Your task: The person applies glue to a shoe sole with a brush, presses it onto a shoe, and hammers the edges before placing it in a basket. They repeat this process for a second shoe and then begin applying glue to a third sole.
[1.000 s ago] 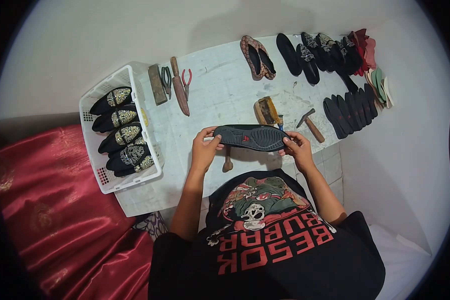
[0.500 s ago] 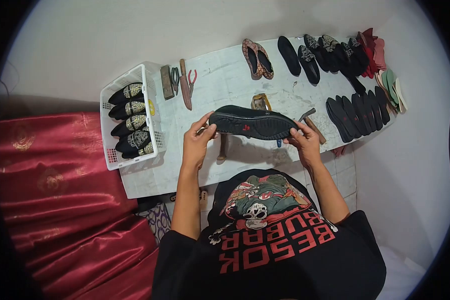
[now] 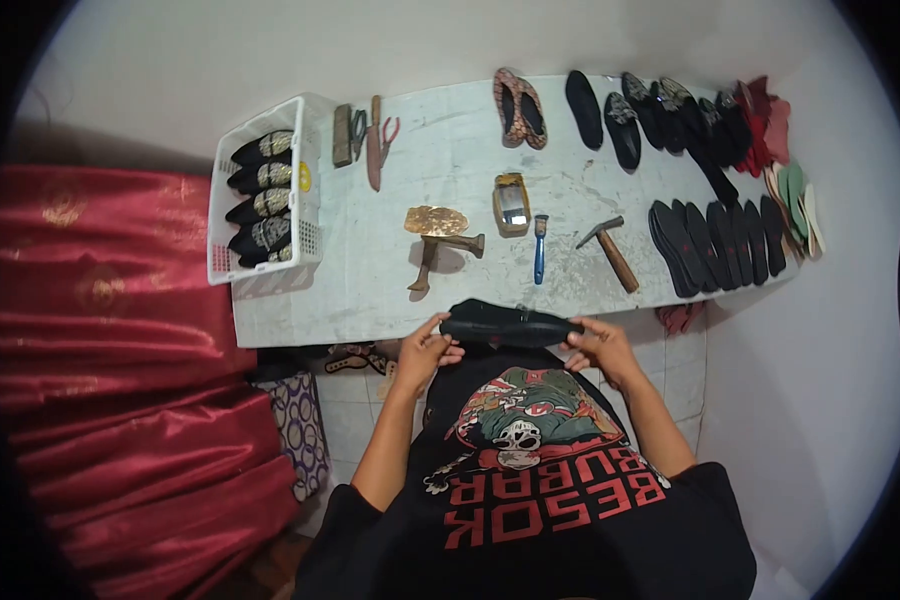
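Note:
A black shoe (image 3: 505, 325) is held sideways between my two hands, close to my chest at the table's front edge. My left hand (image 3: 428, 353) pinches its left end, and my right hand (image 3: 600, 350) grips the right end. Just beyond the shoe, on the white table (image 3: 350, 300), stand a metal shoe anvil (image 3: 436, 225) and a blue-handled brush (image 3: 540, 250). A yellowish container (image 3: 512, 205) sits behind the brush. Further right lies a hammer (image 3: 610, 253) with a wooden handle.
At the left a white basket (image 3: 305, 245) holds several decorated black shoes. A knife (image 3: 374, 150), red-handled pliers (image 3: 388, 138) and a block (image 3: 342, 136) lie beside it. Patterned shoes (image 3: 520, 108), black shoes (image 3: 623, 130) and a row of soles (image 3: 715, 240) fill the back and right.
Both hands have brought the shoe down towards my body, and it has turned so that its underside faces me less. The view has shifted, uncovering the anvil and brush.

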Demonstrator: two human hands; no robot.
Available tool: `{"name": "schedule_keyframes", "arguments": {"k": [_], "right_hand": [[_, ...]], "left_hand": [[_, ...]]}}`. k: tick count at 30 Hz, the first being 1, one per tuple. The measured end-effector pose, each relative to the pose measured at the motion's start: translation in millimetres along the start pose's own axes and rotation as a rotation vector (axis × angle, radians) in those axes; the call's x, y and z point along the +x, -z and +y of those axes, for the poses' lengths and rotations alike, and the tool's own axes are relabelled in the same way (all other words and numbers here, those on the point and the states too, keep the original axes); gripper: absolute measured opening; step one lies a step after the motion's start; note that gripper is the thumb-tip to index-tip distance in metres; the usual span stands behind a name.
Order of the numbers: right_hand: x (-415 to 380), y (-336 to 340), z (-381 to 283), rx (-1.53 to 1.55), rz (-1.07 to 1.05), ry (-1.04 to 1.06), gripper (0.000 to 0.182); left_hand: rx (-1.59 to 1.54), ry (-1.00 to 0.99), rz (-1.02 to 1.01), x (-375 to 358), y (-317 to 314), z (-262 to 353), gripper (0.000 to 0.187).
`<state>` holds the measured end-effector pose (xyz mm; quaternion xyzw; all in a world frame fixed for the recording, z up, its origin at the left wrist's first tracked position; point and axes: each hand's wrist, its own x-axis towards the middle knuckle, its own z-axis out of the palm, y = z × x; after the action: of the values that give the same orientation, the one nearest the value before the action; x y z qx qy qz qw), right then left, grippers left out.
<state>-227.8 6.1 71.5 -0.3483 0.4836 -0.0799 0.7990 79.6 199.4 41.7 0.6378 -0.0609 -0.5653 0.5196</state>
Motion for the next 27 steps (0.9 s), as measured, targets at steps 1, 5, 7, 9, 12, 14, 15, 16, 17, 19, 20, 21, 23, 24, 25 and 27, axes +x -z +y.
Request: {"name": "schedule_keyframes", "arguments": {"k": [1, 5, 7, 9, 12, 14, 15, 16, 17, 19, 20, 21, 23, 24, 25, 27], "right_hand": [[4.6, 1.2, 11.0, 0.024, 0.007, -0.048, 0.048], [22.3, 5.9, 41.2, 0.107, 0.001, -0.167, 0.041], [26.3, 7.1, 49.6, 0.096, 0.005, -0.17, 0.04], [27.7, 8.2, 57.2, 0.034, -0.009, -0.135, 0.036], [36.2, 11.2, 58.8, 0.039, -0.004, -0.118, 0.03], [39.2, 11.4, 59.6, 0.059, 0.021, -0.111, 0.027], [38.2, 4.1, 54.3, 0.062, 0.037, -0.098, 0.026], [38.2, -1.9, 49.9, 0.065, 0.054, -0.085, 0.024], [39.3, -5.7, 48.2, 0.063, 0.028, -0.04, 0.016], [42.0, -13.6, 40.5, 0.021, 0.022, 0.022, 0.011], [43.8, -17.0, 38.3, 0.003, 0.025, 0.047, 0.008], [50.1, -18.4, 38.3, -0.035, 0.005, 0.056, 0.004], [51.9, -29.9, 31.1, -0.004, -0.041, 0.108, 0.008], [53.9, -34.3, 30.5, 0.003, -0.07, 0.148, 0.011], [57.2, -37.5, 33.9, -0.009, -0.061, 0.165, 0.014], [63.9, -45.8, 43.9, -0.036, -0.049, 0.195, 0.021]], "left_hand": [[-0.035, 0.003, 0.032, 0.6, 3.5, -24.2, 0.05], [-0.231, 0.121, 0.123, -12.9, 3.0, -52.4, 0.038], [-0.335, 0.11, 0.188, -13.2, -2.8, -61.9, 0.026], [-0.363, 0.083, 0.228, -7.0, -1.4, -74.8, 0.025], [-0.356, 0.107, 0.236, 1.2, 2.8, -73.7, 0.027], [-0.323, 0.095, 0.231, 8.5, 7.7, -69.9, 0.027], [-0.298, 0.062, 0.231, 14.5, 10.9, -68.5, 0.027], [-0.272, 0.027, 0.231, 20.3, 14.1, -66.8, 0.027], [-0.302, 0.002, 0.212, 25.4, 17.8, -64.9, 0.021], [-0.301, -0.111, 0.25, 1.2, -1.7, -15.3, 0.023], [-0.299, -0.16, 0.267, -6.8, -6.5, -1.6, 0.026], [-0.288, -0.173, 0.212, -4.6, 0.6, -4.5, 0.031], [-0.273, -0.21, 0.098, 3.7, 22.6, -13.6, 0.043], [-0.296, -0.171, 0.045, 5.3, 31.2, -16.2, 0.045], [-0.318, -0.133, -0.006, 6.0, 40.5, -18.9, 0.048], [-0.422, -0.053, -0.07, 1.9, 55.3, -21.6, 0.049]]}}
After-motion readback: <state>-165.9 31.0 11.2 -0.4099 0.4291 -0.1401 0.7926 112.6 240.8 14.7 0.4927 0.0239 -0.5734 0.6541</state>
